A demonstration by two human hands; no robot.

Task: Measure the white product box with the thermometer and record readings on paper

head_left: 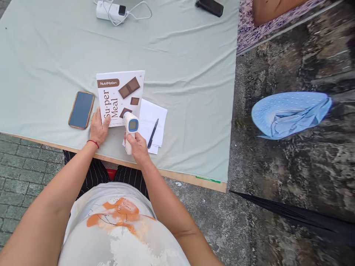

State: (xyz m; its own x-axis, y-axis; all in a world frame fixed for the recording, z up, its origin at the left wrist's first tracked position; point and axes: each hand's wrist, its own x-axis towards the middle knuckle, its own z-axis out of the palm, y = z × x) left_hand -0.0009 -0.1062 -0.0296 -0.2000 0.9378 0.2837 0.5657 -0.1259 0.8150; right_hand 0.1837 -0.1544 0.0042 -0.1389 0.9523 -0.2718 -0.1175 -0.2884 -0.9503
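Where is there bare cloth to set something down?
Bare cloth lies right of the papers and pen, out to its right edge; left of the phone; and between the box and the cabled white unit. Crowded: toward the front, where left hand, right hand, phone, box, handheld device and papers bunch together.

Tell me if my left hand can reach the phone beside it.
Probably yes: only tablecloth separates your left hand from the phone, though that hand would likely need to release the box.

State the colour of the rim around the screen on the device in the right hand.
The screen rim is blue; the head view shows it best.
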